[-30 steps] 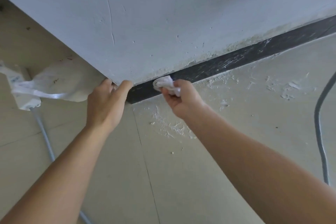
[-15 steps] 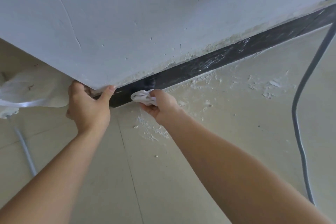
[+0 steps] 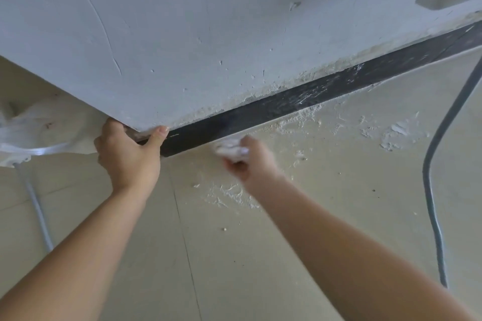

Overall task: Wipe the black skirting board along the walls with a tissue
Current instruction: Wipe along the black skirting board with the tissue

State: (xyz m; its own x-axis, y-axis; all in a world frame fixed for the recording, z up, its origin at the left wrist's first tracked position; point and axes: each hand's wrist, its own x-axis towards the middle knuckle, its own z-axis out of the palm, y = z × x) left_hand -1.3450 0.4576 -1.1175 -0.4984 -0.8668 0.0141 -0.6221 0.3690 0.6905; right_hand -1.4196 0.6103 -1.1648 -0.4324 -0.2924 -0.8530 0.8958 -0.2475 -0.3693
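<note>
Grey wall [image 3: 208,34], right hand [image 3: 250,161] pressing tissue [image 3: 230,148] at black skirting board [image 3: 300,100]

Skirting board [image 3: 300,101] under wall [image 3: 182,34], cable [image 3: 433,177] rt.

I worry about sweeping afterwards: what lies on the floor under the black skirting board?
White dust and crumbs lie along the skirting board. The right hand holding the tissue hides some floor.

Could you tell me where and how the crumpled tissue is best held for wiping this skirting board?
Bunch the tissue in the right hand from the floor side, wad protruding past the fingers toward the low, wall-mounted skirting board.
</note>
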